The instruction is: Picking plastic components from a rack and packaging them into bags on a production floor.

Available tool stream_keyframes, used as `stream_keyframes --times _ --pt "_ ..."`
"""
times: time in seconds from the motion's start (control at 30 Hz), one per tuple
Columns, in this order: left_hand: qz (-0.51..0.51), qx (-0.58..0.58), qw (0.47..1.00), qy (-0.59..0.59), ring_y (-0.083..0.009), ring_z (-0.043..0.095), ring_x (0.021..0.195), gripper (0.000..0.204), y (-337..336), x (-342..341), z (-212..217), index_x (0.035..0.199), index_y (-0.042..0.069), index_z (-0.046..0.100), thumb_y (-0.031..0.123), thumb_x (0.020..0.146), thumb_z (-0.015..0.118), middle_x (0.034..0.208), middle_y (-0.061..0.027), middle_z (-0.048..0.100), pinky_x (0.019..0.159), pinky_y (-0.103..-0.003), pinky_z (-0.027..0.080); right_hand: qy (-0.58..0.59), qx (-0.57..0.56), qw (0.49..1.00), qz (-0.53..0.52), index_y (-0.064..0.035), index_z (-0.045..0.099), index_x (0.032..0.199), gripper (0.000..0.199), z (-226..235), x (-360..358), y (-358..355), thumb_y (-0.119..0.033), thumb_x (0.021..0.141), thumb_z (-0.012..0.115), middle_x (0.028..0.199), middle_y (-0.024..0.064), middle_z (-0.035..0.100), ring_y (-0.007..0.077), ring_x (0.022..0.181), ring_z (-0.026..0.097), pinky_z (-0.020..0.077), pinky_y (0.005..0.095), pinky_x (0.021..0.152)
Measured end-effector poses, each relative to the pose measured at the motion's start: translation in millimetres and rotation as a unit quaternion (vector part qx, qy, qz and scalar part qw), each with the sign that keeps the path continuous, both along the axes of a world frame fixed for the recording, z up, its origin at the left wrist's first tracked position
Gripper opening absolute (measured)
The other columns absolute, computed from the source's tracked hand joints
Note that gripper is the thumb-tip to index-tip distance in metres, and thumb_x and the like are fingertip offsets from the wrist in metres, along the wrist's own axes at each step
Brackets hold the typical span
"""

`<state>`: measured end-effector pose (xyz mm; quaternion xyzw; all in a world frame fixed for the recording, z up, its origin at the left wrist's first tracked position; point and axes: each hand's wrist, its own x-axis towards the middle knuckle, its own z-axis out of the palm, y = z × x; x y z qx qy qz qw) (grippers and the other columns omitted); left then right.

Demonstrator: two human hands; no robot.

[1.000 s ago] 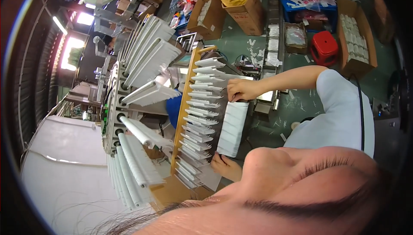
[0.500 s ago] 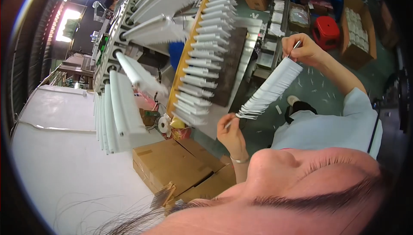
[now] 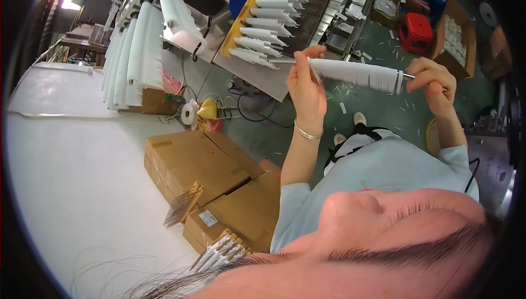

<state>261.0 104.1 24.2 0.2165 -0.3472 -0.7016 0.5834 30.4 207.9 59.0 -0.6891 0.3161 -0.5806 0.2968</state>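
Observation:
Out in front of my body, a thin metal rod (image 3: 407, 75) carries a white fringed bundle (image 3: 356, 72), held almost level. My left hand (image 3: 308, 88) closes its fingers round the rod at the bundle's left end, and a length of rod sticks out beyond it toward the rack. My right hand (image 3: 435, 80) grips the bare rod at the other end. To the left of my left hand, a yellow rack (image 3: 241, 28) carries a row of similar white bundles (image 3: 263, 32). What the white material is made of, I cannot tell.
At the left, a machine holds several rollers of long white sheeting (image 3: 145, 50). Closed cardboard boxes (image 3: 192, 162) stand near my left arm, with wooden-handled combs (image 3: 186, 203) beside them. A red stool (image 3: 415, 32) and an open carton (image 3: 456, 39) are at the far right. White scraps litter the floor.
The rod and bundle have swung from a steep slant to nearly level. My left hand has moved up, close to the rack, and my right hand has moved right and down.

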Motion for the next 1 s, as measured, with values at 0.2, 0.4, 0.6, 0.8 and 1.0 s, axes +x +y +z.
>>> stream_keyframes --times 0.2,0.4,0.6,0.8,1.0 --pt "0.029 -0.004 0.999 -0.013 -0.0138 0.053 0.092 0.04 -2 7 0 0.099 -0.002 0.06 0.033 0.097 0.041 0.099 -0.0086 0.061 0.087 -0.027 0.04 0.062 -0.062 0.995 -0.05 0.0035 0.06 0.079 0.033 4 27 9 -0.022 0.093 0.045 0.075 0.0143 0.057 0.0203 0.061 0.051 0.0384 0.03 0.054" --pt "0.319 0.004 0.94 -0.119 -0.0157 0.049 0.1 0.036 0 18 -28 0.113 -0.001 0.054 0.028 0.099 0.037 0.112 -0.0103 0.052 0.089 -0.028 0.038 0.126 -0.109 0.984 -0.067 0.0041 0.059 0.08 0.021 9 68 -1 -0.008 0.09 0.045 0.075 0.0145 0.057 0.021 0.061 0.052 0.0396 0.0291 0.054" --pt "0.459 -0.087 0.825 -0.317 -0.0177 0.044 0.107 0.035 -42 48 -24 0.121 -0.002 0.045 0.022 0.099 0.036 0.118 -0.0115 0.042 0.091 -0.031 0.036 0.121 -0.085 0.987 -0.064 0.004 0.06 0.084 0.019 3 93 -36 -0.008 0.091 0.047 0.08 0.0136 0.057 0.0173 0.063 0.053 0.039 0.0252 0.053" --pt "0.432 -0.077 0.858 -0.269 -0.0174 0.044 0.108 0.034 -68 59 -26 0.122 -0.002 0.043 0.022 0.098 0.037 0.117 -0.0113 0.043 0.091 -0.031 0.036 0.087 -0.049 0.994 -0.038 0.0038 0.06 0.087 0.024 -1 100 -35 -0.014 0.094 0.045 0.083 0.012 0.056 0.0148 0.064 0.052 0.0383 0.0245 0.053" --pt "0.361 -0.032 0.925 -0.115 -0.0168 0.046 0.104 0.032 -80 65 -21 0.118 -0.001 0.043 0.022 0.097 0.039 0.114 -0.0092 0.046 0.091 -0.029 0.037 0.069 -0.03 0.996 -0.045 0.0031 0.06 0.087 0.028 1 115 -37 -0.017 0.096 0.042 0.084 0.0108 0.055 0.0135 0.065 0.05 0.0378 0.0231 0.056"
